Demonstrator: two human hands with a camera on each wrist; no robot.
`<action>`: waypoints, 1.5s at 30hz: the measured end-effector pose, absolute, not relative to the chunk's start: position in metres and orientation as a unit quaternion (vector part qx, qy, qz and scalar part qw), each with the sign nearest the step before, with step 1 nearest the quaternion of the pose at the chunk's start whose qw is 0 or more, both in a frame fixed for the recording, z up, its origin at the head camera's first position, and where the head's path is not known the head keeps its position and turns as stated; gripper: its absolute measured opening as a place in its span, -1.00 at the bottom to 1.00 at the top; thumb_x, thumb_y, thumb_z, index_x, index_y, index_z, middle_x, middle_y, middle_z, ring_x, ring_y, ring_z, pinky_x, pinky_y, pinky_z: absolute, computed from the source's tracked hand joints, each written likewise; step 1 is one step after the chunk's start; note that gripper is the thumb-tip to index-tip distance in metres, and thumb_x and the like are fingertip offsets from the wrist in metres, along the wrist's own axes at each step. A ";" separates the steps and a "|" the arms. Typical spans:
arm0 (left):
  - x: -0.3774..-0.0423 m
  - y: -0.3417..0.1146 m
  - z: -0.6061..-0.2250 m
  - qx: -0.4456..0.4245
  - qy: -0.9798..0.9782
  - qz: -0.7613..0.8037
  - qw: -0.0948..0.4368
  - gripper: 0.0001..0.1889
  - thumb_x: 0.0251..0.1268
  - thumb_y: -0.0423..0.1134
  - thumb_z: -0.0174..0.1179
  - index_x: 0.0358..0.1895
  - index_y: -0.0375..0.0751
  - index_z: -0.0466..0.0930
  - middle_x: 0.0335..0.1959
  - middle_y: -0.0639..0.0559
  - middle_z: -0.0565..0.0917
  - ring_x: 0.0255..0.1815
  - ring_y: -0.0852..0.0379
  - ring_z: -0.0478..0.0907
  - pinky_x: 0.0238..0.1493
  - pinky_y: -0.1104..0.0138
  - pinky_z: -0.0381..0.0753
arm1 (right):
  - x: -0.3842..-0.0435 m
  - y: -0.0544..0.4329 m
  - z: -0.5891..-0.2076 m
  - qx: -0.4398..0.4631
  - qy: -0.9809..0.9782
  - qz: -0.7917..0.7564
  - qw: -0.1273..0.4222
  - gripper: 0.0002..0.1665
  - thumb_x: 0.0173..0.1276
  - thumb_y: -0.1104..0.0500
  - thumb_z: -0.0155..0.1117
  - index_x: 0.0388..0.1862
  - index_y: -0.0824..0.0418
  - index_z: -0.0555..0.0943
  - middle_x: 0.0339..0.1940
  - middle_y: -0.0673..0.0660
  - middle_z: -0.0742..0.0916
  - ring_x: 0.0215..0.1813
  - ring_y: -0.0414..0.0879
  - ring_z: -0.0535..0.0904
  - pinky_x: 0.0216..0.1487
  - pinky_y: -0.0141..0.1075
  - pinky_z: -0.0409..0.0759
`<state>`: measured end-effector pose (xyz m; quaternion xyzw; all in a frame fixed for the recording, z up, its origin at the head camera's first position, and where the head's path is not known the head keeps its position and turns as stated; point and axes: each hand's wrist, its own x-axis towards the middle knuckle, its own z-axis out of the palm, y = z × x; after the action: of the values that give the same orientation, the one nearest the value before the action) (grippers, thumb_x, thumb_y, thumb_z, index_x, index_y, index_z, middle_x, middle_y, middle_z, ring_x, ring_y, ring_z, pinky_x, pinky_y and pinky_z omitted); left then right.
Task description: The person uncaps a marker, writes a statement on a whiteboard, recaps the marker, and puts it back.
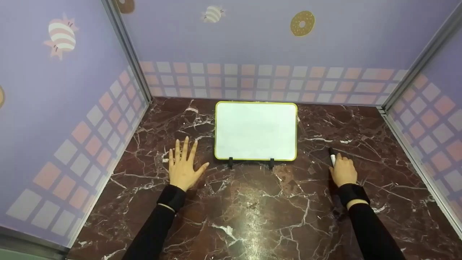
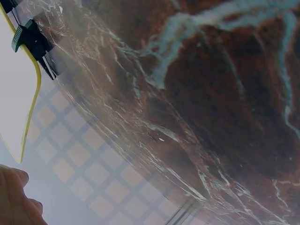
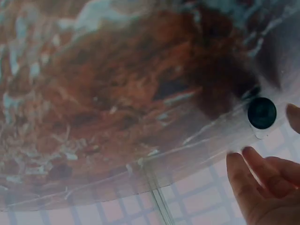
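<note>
Black-banded at the wrist, the right grip point(image 1: 345, 171) stood partly spread about the marker point(image 1: 332, 159), fingers point(image 3: 241, 183) on one side and thumb point(image 3: 294, 117) on the other. The right wrist view showed gaps beside the marker's near end; contact farther along could not be told. The marker lay between the whiteboard point(image 1: 256, 130) and the surface's right edge, its dark tip towards the far edge. The left grip point(image 1: 184, 171), holding nothing, rested palm down with fingers fanned, between the whiteboard and the left edge.

The marker looked round, so fingers or thumb meeting it unevenly might have rolled it away. The whiteboard, yellow-rimmed and blank, stood near the far edge on two small black feet point(image 1: 271, 163); a knock from the left thumb, near its lower corner, could probably have shifted or tipped it.

The surface point(image 1: 288, 224) was dark red-brown, marble-patterned, veined in white, with glare between the forearms. Lilac walls point(image 1: 252, 43) rose beyond its left, far and right edges, printed with pink and white squares, sweets and doughnuts point(image 1: 302, 29). Metal strips point(image 1: 128, 50) ran up from both far corners.
</note>
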<state>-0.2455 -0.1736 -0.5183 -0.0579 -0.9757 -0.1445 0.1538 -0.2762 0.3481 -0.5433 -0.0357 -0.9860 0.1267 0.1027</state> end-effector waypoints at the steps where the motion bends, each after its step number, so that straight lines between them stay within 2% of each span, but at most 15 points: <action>1: -0.245 -0.174 -0.519 -0.059 -0.975 -0.147 0.157 -0.12 0.30 0.29 0.10 0.58 -0.05 0.07 0.64 -0.14 -0.06 0.64 -0.25 -0.23 0.60 -0.16 -0.27 | -0.276 0.349 -0.544 -0.039 -0.986 0.126 0.107 -0.39 0.27 0.31 0.32 0.17 0.70 0.39 -0.04 0.66 0.57 0.02 0.55 0.50 -0.03 0.31 0.59; 5: -0.244 -0.174 -0.521 -0.060 -0.973 -0.150 0.162 -0.12 0.29 0.28 0.11 0.58 -0.05 0.07 0.64 -0.15 -0.05 0.64 -0.26 -0.22 0.60 -0.16 -0.26 | -0.276 0.351 -0.546 -0.045 -0.983 0.134 0.117 -0.68 0.22 0.40 0.24 -0.21 0.72 0.52 -0.29 0.64 0.61 -0.21 0.54 0.57 -0.19 0.31 0.59; 7: -0.244 -0.174 -0.521 -0.059 -0.974 -0.152 0.158 -0.12 0.29 0.28 0.11 0.58 -0.04 0.07 0.64 -0.15 -0.05 0.64 -0.26 -0.22 0.60 -0.16 -0.27 | -0.278 0.352 -0.546 -0.051 -0.983 0.139 0.112 -0.73 0.19 0.42 0.19 -0.29 0.72 0.54 -0.33 0.64 0.62 -0.27 0.54 0.59 -0.23 0.30 0.59; 13: -0.246 -0.175 -0.520 -0.058 -0.977 -0.139 0.150 -0.12 0.31 0.30 0.08 0.59 -0.01 0.05 0.64 -0.14 -0.06 0.64 -0.25 -0.23 0.60 -0.16 -0.26 | -0.281 0.353 -0.544 -0.063 -0.982 0.150 0.096 -0.73 0.18 0.41 0.20 -0.29 0.71 0.54 -0.31 0.67 0.63 -0.27 0.55 0.60 -0.27 0.31 0.60; 16: -0.246 -0.175 -0.519 -0.056 -0.978 -0.133 0.148 -0.12 0.31 0.30 0.08 0.59 0.00 0.04 0.64 -0.13 -0.07 0.64 -0.24 -0.23 0.60 -0.15 -0.25 | -0.282 0.351 -0.540 -0.058 -0.980 0.156 0.107 -0.76 0.19 0.43 0.15 -0.32 0.70 0.54 -0.33 0.67 0.62 -0.28 0.56 0.59 -0.29 0.31 0.59; 20: -0.245 -0.175 -0.519 -0.057 -0.979 -0.134 0.143 -0.12 0.31 0.30 0.08 0.59 -0.01 0.04 0.64 -0.14 -0.07 0.64 -0.24 -0.23 0.61 -0.15 -0.28 | -0.283 0.343 -0.528 -0.031 -0.974 0.160 0.160 -0.80 0.22 0.46 0.13 -0.31 0.67 0.55 -0.36 0.64 0.62 -0.29 0.55 0.58 -0.26 0.31 0.56; 25: -0.245 -0.174 -0.519 -0.054 -0.980 -0.134 0.136 -0.11 0.31 0.31 0.07 0.60 0.01 0.01 0.65 -0.12 -0.09 0.65 -0.22 -0.26 0.61 -0.13 -0.30 | -0.290 0.319 -0.507 0.010 -0.954 0.179 0.240 -0.75 0.21 0.48 0.20 -0.15 0.64 0.58 -0.27 0.60 0.64 -0.20 0.56 0.58 -0.14 0.32 0.53; 28: -0.245 -0.175 -0.519 -0.055 -0.980 -0.133 0.135 -0.11 0.32 0.31 0.06 0.60 0.01 0.00 0.65 -0.13 -0.09 0.65 -0.22 -0.26 0.61 -0.13 -0.30 | -0.294 0.298 -0.494 0.035 -0.940 0.199 0.274 -0.70 0.20 0.49 0.23 -0.07 0.60 0.58 -0.22 0.56 0.65 -0.15 0.53 0.57 -0.08 0.28 0.54; 32: -0.245 -0.175 -0.518 -0.055 -0.981 -0.130 0.132 -0.12 0.33 0.31 0.06 0.60 0.02 -0.01 0.65 -0.13 -0.11 0.65 -0.22 -0.27 0.61 -0.12 -0.30 | -0.294 0.265 -0.479 0.083 -0.924 0.211 0.307 -0.69 0.20 0.47 0.28 -0.05 0.53 0.60 -0.25 0.47 0.66 -0.15 0.43 0.56 -0.06 0.19 0.56; 40: -0.245 -0.170 -0.515 -0.057 -0.980 -0.131 0.135 -0.11 0.31 0.32 0.07 0.60 0.02 0.00 0.65 -0.13 -0.09 0.65 -0.23 -0.24 0.61 -0.14 -0.25 | -0.280 0.201 -0.467 0.186 -0.914 0.206 0.296 -0.69 0.24 0.48 0.27 -0.02 0.41 0.67 -0.27 0.33 0.69 -0.18 0.19 0.59 -0.13 -0.04 0.71; 45: -0.244 -0.165 -0.514 -0.077 -0.978 -0.139 0.136 -0.11 0.31 0.31 0.08 0.59 0.00 0.02 0.64 -0.15 -0.08 0.64 -0.25 -0.23 0.60 -0.17 -0.26 | -0.270 0.173 -0.471 0.254 -0.905 0.154 0.303 -0.70 0.20 0.46 0.32 -0.07 0.35 0.70 -0.31 0.27 0.70 -0.24 0.12 0.59 -0.20 -0.17 0.71</action>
<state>-0.2441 -0.1646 -0.5145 -0.0766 -0.9779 -0.1395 0.1356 -0.2705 0.1733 -0.4714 0.2539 -0.9054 0.1540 0.3035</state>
